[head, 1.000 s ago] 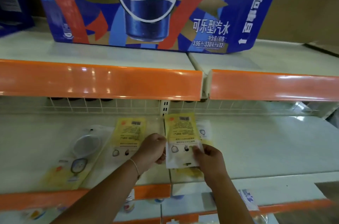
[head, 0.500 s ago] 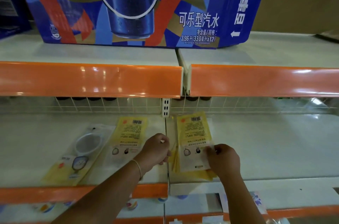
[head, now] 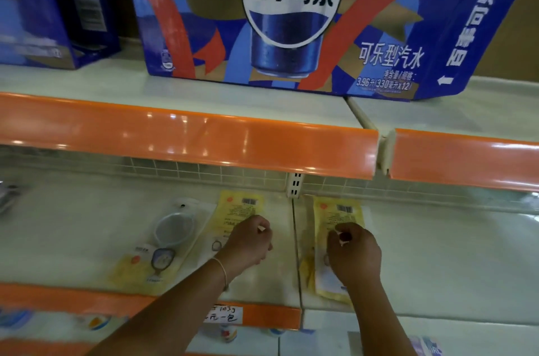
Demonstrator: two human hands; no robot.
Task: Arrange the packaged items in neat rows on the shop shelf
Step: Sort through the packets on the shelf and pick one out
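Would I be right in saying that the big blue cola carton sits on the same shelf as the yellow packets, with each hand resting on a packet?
Not quite: the carton sits on the shelf above. The head view shows the yellow packets on the lower shelf, with the left hand and right hand each resting on one.

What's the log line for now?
left hand: on middle packet | right hand: on right packet | shelf: row forming
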